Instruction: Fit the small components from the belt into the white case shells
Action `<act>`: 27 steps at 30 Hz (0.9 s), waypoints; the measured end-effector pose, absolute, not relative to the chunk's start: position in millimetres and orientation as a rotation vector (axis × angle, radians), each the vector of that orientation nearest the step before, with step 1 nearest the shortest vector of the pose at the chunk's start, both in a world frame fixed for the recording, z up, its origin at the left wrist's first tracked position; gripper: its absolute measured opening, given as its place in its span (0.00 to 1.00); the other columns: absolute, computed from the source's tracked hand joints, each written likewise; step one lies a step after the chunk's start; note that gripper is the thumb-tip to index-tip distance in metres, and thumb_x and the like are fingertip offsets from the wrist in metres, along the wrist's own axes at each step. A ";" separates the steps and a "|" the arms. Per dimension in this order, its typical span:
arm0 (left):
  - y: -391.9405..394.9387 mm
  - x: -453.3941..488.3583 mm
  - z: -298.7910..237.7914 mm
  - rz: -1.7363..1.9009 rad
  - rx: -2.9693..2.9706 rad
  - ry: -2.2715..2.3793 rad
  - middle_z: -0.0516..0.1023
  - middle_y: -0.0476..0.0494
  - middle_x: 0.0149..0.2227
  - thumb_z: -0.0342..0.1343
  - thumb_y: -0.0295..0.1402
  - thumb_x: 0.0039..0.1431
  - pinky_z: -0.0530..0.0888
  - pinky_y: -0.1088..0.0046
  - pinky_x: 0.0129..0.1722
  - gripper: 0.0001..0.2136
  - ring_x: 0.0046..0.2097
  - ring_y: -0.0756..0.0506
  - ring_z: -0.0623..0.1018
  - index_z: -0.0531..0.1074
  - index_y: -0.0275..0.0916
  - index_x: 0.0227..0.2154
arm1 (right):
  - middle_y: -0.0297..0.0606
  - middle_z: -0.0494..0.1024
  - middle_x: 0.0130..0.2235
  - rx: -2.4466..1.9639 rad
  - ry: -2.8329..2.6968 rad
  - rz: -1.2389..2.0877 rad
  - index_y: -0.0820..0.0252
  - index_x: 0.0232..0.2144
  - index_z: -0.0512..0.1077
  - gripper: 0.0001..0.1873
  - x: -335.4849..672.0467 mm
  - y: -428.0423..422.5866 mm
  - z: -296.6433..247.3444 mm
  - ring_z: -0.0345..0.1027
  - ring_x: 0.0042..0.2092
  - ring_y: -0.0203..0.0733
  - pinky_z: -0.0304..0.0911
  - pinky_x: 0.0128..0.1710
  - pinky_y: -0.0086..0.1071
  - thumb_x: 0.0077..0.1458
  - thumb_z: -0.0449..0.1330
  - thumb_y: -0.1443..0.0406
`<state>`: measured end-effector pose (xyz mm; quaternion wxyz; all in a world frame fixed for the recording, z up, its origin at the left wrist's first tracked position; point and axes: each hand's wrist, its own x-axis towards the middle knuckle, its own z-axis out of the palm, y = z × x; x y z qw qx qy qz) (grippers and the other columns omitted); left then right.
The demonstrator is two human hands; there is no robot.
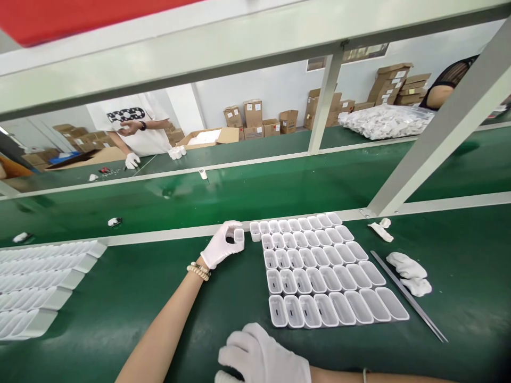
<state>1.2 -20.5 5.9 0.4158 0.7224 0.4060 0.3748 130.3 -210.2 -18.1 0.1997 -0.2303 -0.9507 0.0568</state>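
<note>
My left hand (221,246), in a white glove, is curled round a small white plastic case (238,237) on the green bench, just left of a white tray (393,315) of many rows of the same cases. One more case (255,231) stands at the tray's far left corner. My right hand (261,357), also gloved, lies flat near the front edge with its fingers spread and holds nothing.
Long metal tweezers (407,295) and crumpled white gloves (409,271) lie right of the tray. Stacked white trays (40,282) sit at the left. A conveyor belt (247,194) runs behind. Across it, a person in a white shirt (133,127) works; cardboard boxes (253,114) line the wall.
</note>
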 end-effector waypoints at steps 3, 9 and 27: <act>-22.1 3.0 6.4 0.872 1.872 1.054 0.76 0.43 0.45 0.63 0.30 0.49 0.73 0.60 0.51 0.19 0.45 0.42 0.77 0.70 0.39 0.45 | 0.33 0.76 0.30 -0.666 -2.712 0.165 0.56 0.29 0.69 0.08 128.2 -208.5 -23.4 0.62 0.29 0.38 0.54 0.27 0.33 0.62 0.56 0.64; -22.5 5.0 10.1 0.819 1.942 1.072 0.77 0.44 0.46 0.63 0.28 0.46 0.74 0.60 0.51 0.19 0.46 0.41 0.77 0.72 0.40 0.44 | 0.31 0.77 0.33 -0.716 -2.639 0.103 0.50 0.43 0.69 0.06 129.9 -214.3 -23.4 0.63 0.30 0.39 0.51 0.25 0.32 0.64 0.54 0.63; -18.9 2.3 8.3 0.759 1.977 1.073 0.78 0.45 0.41 0.64 0.33 0.46 0.74 0.59 0.49 0.17 0.44 0.41 0.77 0.73 0.39 0.41 | 0.27 0.76 0.41 -0.733 -2.501 0.129 0.44 0.44 0.68 0.07 135.4 -214.9 -2.3 0.66 0.36 0.38 0.54 0.26 0.30 0.65 0.54 0.56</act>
